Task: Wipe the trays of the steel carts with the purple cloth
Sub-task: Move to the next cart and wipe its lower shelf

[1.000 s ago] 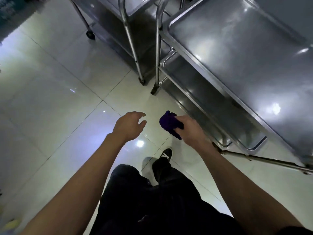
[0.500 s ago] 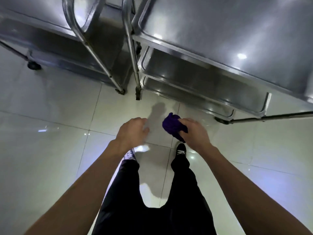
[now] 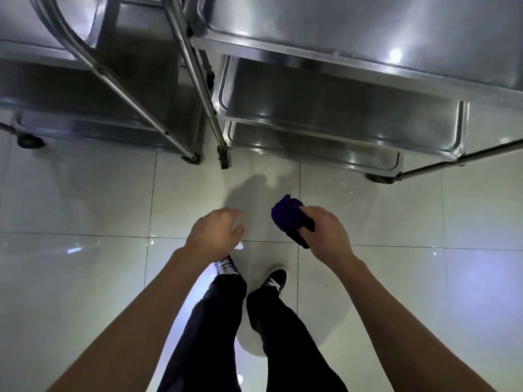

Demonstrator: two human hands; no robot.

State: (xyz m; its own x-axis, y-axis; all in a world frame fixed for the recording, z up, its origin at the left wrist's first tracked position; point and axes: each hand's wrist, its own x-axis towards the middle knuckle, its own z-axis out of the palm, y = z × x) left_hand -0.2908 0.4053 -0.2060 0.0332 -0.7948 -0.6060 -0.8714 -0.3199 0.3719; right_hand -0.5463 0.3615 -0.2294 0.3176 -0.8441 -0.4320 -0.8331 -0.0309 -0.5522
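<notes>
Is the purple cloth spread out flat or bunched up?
Bunched up. The cloth is a crumpled lump in the grip of the right hand, held above the floor; no flat part of it shows.

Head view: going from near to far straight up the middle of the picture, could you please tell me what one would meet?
Dark trouser legs → shoes → left hand and right hand gripping the purple cloth → tiled floor → steel cart legs → cart trays.
</notes>
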